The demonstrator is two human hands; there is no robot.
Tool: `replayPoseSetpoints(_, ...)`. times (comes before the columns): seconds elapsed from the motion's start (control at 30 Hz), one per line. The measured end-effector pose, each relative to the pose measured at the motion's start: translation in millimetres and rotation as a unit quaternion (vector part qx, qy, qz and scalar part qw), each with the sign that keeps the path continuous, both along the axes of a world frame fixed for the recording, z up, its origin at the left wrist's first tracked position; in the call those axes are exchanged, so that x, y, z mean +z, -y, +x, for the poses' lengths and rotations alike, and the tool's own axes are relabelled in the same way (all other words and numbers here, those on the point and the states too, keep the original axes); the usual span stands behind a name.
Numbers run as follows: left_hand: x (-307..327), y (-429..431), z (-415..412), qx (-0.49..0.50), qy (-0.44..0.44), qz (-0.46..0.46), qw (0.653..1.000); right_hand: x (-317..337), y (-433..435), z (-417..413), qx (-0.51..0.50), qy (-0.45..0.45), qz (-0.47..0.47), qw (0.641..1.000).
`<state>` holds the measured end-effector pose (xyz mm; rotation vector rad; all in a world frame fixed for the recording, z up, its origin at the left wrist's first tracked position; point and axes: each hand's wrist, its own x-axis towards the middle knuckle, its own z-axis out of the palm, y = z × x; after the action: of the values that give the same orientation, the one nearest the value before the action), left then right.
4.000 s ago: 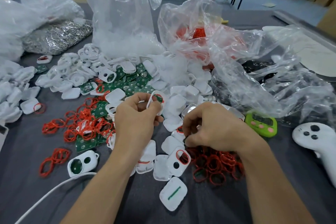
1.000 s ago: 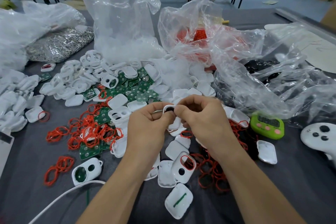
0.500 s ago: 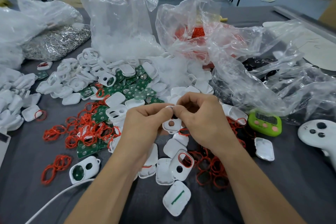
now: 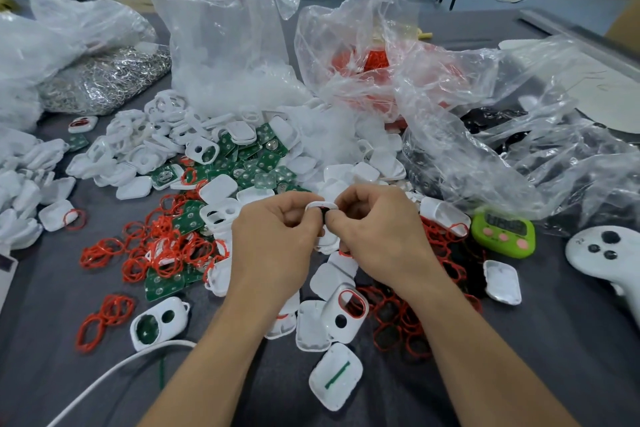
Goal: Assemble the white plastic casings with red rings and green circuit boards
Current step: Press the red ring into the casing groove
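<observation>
My left hand (image 4: 273,239) and my right hand (image 4: 377,236) meet at the middle of the table and both pinch one small white casing (image 4: 320,206), held on edge between the fingertips. A bit of red shows at its rim under my right fingers. Loose red rings (image 4: 162,246) and green circuit boards (image 4: 256,163) lie in heaps to the left and behind. A casing with a red ring fitted (image 4: 346,309) stands just below my hands. Another casing with a green board inside (image 4: 157,322) lies at the lower left.
Clear plastic bags (image 4: 225,28) of parts stand behind the piles, one with red rings (image 4: 377,59). A green timer (image 4: 502,234) and a white controller (image 4: 609,260) sit at the right. A white cable (image 4: 114,371) crosses the lower left. A casing half (image 4: 334,376) lies near my forearms.
Four seconds ago my right hand was down at the ring pile while the left held the casing alone. Both hands now pinch the casing, which has turned on edge.
</observation>
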<state>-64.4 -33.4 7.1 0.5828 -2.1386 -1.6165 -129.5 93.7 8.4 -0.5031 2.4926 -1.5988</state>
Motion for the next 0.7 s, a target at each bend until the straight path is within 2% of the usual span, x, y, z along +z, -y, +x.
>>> replayPoseSetpoints(0.1,0,-4,0,0.019,0.007,-0.043,0.999,0,3,2,-0.015,0.013,0.004,1.000)
replayPoseSetpoints(0.17,-2,-1,0,0.018,0.010,-0.040,0.999,1,2,1,-0.013,0.037,-0.019,0.999)
replayPoseSetpoints(0.3,0,5,0,-0.073,0.013,0.059,0.995,7,-2,0,-0.004,0.038,-0.026,0.999)
replayPoseSetpoints(0.4,0,3,-2,-0.057,0.015,0.093,0.994,15,-13,-6,0.027,0.034,-0.002,0.999)
replayPoseSetpoints(0.47,0,2,-3,-0.040,0.019,0.135,0.990,20,-28,-21,-0.029,-0.014,0.005,0.999)
replayPoseSetpoints(0.57,3,2,-4,-0.034,0.015,0.173,0.984,29,-53,-52,-0.126,-0.098,0.101,0.982)
replayPoseSetpoints(0.7,6,0,-5,-0.031,0.010,0.190,0.981,25,-54,-76,-0.054,-0.097,0.341,0.934)
